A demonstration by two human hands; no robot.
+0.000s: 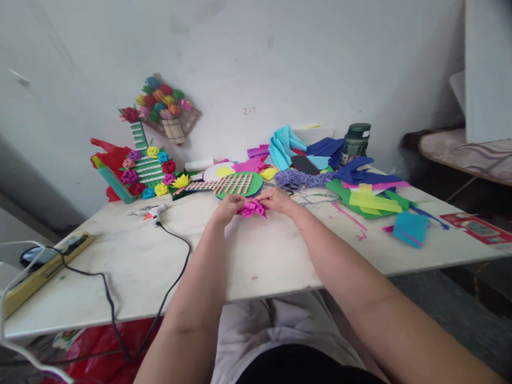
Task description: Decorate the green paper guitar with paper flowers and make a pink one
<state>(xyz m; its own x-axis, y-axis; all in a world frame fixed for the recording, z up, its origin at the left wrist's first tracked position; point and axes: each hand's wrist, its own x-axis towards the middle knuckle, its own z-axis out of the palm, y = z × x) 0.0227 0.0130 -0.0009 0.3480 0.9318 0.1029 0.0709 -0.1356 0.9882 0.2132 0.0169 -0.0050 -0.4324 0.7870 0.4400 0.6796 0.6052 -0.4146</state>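
A crumpled pink paper flower (252,208) is held between both hands over the middle of the white table. My left hand (231,207) pinches its left side. Gripping it from the right is my right hand (276,200), with the fingers closed on the paper. Just behind the hands lies a green guitar-shaped paper craft (249,184) with crossed orange and white strips. A yellow paper flower (180,181) rests by its narrow end.
A white glue gun (154,213) with a black cord lies left, near a yellow power strip (78,243). A decorated green guitar (148,168) leans at the back. Purple yarn (300,179), coloured paper (366,195) and a dark bottle (356,142) stand right. The front edge is close.
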